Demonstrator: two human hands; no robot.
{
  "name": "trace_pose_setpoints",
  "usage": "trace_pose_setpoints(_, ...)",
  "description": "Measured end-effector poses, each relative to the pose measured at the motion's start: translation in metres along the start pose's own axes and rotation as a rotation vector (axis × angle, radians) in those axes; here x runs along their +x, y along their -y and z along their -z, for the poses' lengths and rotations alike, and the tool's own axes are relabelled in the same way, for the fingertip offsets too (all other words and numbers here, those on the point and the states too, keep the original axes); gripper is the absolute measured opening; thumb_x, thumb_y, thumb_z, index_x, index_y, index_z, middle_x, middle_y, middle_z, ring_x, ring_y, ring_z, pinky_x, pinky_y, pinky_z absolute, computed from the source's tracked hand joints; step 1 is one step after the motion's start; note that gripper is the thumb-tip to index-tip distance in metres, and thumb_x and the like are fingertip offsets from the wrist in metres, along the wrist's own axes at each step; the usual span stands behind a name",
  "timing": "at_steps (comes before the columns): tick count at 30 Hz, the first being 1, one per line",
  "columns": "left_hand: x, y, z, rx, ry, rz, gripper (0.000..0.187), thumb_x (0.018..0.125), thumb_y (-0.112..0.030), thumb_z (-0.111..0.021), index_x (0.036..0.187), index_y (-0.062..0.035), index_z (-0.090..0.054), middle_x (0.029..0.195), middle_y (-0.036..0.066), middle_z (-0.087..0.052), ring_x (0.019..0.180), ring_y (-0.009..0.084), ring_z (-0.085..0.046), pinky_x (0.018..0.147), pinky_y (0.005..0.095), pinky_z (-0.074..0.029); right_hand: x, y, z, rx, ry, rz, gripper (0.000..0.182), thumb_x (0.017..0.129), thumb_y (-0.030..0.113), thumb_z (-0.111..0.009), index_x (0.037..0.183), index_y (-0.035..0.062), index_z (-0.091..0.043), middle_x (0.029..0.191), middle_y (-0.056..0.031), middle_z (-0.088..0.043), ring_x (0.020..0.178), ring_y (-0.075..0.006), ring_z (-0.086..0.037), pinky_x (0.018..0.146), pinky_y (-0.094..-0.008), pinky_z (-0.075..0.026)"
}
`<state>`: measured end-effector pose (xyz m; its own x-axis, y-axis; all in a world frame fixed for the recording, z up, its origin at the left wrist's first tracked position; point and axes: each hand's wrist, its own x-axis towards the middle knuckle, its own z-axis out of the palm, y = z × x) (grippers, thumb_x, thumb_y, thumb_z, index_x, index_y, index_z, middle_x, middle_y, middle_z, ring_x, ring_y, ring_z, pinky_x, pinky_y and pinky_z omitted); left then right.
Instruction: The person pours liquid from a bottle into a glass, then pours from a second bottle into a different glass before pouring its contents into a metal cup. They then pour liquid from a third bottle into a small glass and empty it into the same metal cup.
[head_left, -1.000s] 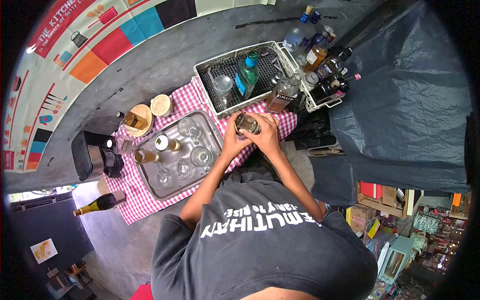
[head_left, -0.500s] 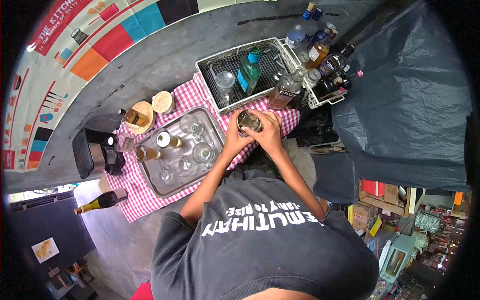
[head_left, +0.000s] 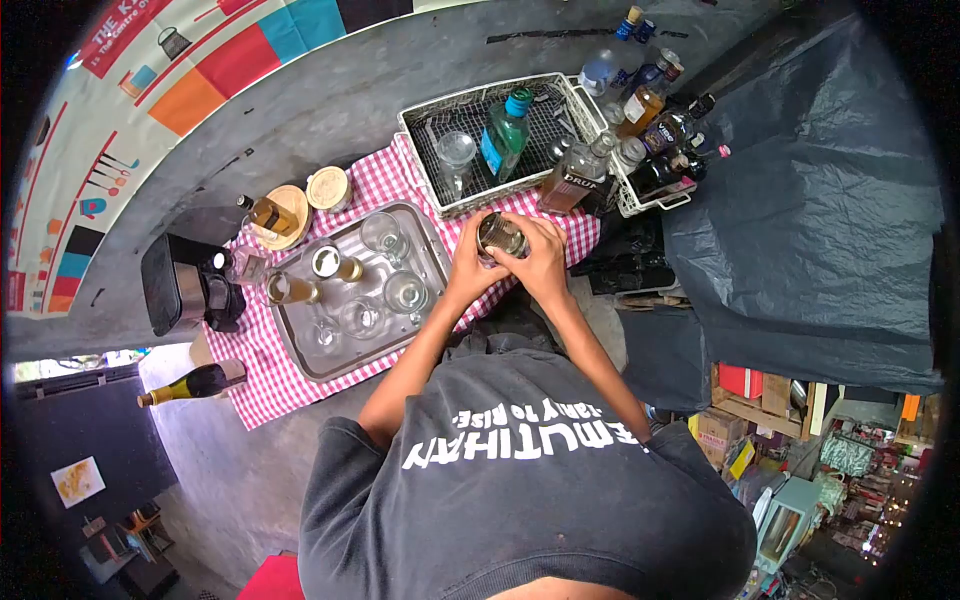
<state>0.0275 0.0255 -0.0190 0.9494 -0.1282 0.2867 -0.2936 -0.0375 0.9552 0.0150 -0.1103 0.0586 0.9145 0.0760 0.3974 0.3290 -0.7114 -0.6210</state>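
Note:
Between my two hands is a drinking glass [head_left: 503, 233], held over the front part of the checked cloth with its round rim facing up. My left hand [head_left: 470, 268] wraps its left side. On the other side, my right hand [head_left: 542, 262] curls round it, thumbs close together in front. To the left lies a grey tray [head_left: 432, 250] bearing several clear glasses and two glasses with an amber drink [head_left: 292, 289]. Just beyond my hands stands a wire basket [head_left: 452, 212] with a green bottle [head_left: 505, 135] and a clear stemmed glass [head_left: 456, 155] in it.
A square bottle [head_left: 575, 182] stands right of the basket, near a rack of several bottles [head_left: 668, 135]. Left are a small bottle on a wooden plate [head_left: 275, 220], a lidded jar [head_left: 329, 188] and a black holder [head_left: 175, 285]. A dark wine bottle [head_left: 205, 382] lies by the cloth's corner.
The view has shifted slightly, so the scene sits a little differently. Both hands keep hold of the glass in nearly the same place.

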Motion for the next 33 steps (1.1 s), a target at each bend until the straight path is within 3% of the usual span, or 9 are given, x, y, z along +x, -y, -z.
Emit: trace_pose_setpoints(33, -0.002, -0.005, -0.019, 0.071, 0.003, -0.044, 0.086, 0.060, -0.017, -0.083, 0.133, -0.0004, -0.042, 0.123, 0.019, -0.051, 0.115, 0.0331, -0.053, 0.098, 0.0402, -0.043, -0.006, -0.015, 0.015, 0.021, 0.013, -0.020, 0.048, 0.064, 0.019, -0.082, 0.108, 0.0070, -0.068, 0.100, -0.0110, -0.069, 0.096, -0.0295, -0.063, 0.087, -0.0402, -0.047)
